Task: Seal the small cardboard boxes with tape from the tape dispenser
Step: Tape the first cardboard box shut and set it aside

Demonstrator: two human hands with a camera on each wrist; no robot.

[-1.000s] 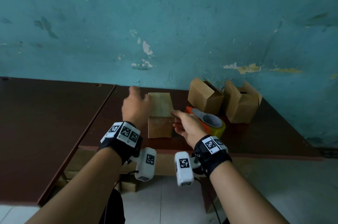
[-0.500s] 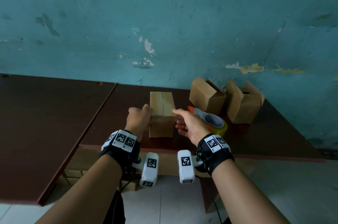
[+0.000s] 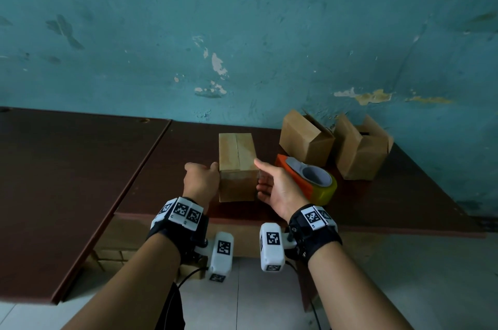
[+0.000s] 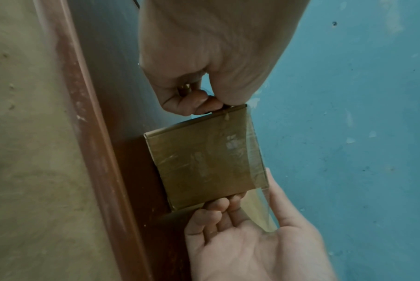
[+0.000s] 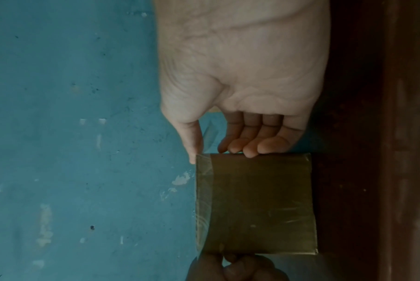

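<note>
Taped box (image 3: 237, 165): a small cardboard box standing on the dark brown worktop (image 3: 80, 168) near its front edge, between the two hands; clear tape runs along its top seam and down over the near face, glossy in both wrist views (image 4: 204, 167) (image 5: 254, 203).
Left hand (image 3: 201, 181): fingers curled, knuckles and thumb set against the box's left side at the top corner; in the left wrist view (image 4: 192, 76) the curled fingers meet the box edge, holding it steady.
Right hand (image 3: 275, 186): palm turned toward the box, fingers nearly straight, fingertips (image 5: 249, 148) touching the box's right side, thumb along the top edge; in the right wrist view (image 5: 240, 76) a loose end of tape shows between thumb and fingers.
Tape dispenser (image 3: 307, 181): orange body with a grey hub and a yellowish roll of tape, lying on the worktop just right of the right hand, apart from the taped box.
Open boxes: two more small cardboard boxes, one (image 3: 305, 141) behind the dispenser and one (image 3: 361, 149) to its right, both tilted, flaps unsealed, near the teal wall (image 3: 242, 33).
Wrists: black straps with white marker blocks on both.
</note>
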